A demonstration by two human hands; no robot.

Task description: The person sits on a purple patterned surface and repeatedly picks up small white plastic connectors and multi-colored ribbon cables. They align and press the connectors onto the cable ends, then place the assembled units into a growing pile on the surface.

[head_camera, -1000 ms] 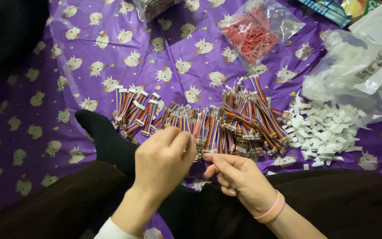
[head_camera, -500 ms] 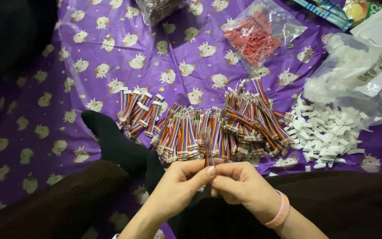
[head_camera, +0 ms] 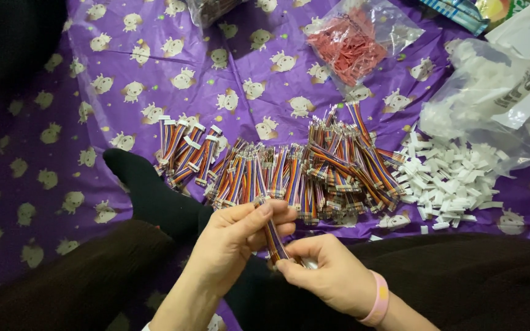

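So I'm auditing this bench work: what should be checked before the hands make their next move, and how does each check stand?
1. Left hand pinches the striped ribbon cable near its top: ok.
2. Right hand has a grip on the cable's lower end: ok.
3. Connector at that end seated: cannot tell, fingers hide it.
4. Pile of ribbon cables close ahead: ok.
5. White connector housings loose on the purple sheet, to the right: ok.

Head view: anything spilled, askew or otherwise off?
Mostly tidy. The white connector pieces lie loose on the purple sheet beside their clear bag, looking poured out. The ribbon cable pile fans unevenly. Left hand and right hand pinch one cable; no damage visible.
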